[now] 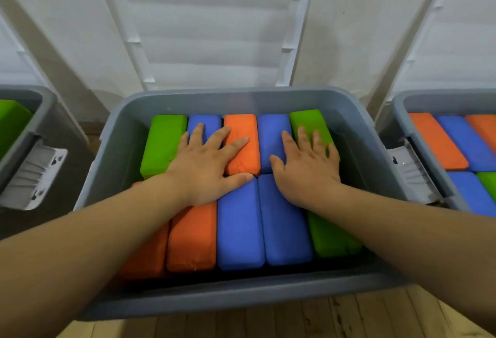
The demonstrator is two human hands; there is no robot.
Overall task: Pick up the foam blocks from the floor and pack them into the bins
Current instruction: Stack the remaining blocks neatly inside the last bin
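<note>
A grey bin [241,298] in front of me holds two rows of foam blocks. The far row runs green [163,141], blue [205,125], orange [241,128], blue [272,136], green [308,123]. The near row has two orange blocks [192,241], two blue blocks [239,227] and a green one [331,238]. My left hand [206,166] lies flat with spread fingers on the far blue and orange blocks. My right hand [307,168] presses flat on the far blue and green blocks. Neither hand holds anything.
A second grey bin [429,101] with orange, blue and green blocks stands at the right. A third bin [40,112] with a green block is at the left. White lids [206,42] lean against the wall behind. Wooden floor [322,321] shows at the bottom.
</note>
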